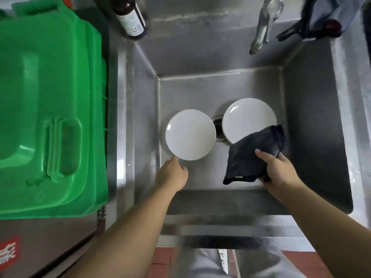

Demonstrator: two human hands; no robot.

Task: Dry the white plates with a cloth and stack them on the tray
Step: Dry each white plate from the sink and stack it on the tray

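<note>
Looking down from the head view, the left hand [174, 173] holds the near rim of the left white plate [190, 135], fingers hidden under it, lifted by the steel sink's [313, 121] left wall. The right hand [278, 171] clutches a dark cloth [255, 155] just right of it. A second white plate [249, 119] lies beside the drain [218, 126], its near edge under the cloth. The green tray [48, 109] waits on the left worktop, nearer the left hand.

Both my arms reach forward and down, bare to the elbow. My left hand [174, 173] stretches out, fingertips at the near rim of a plate [190, 135]. My right hand [278, 169] grips the dark cloth [255, 157], thumb on top.
</note>
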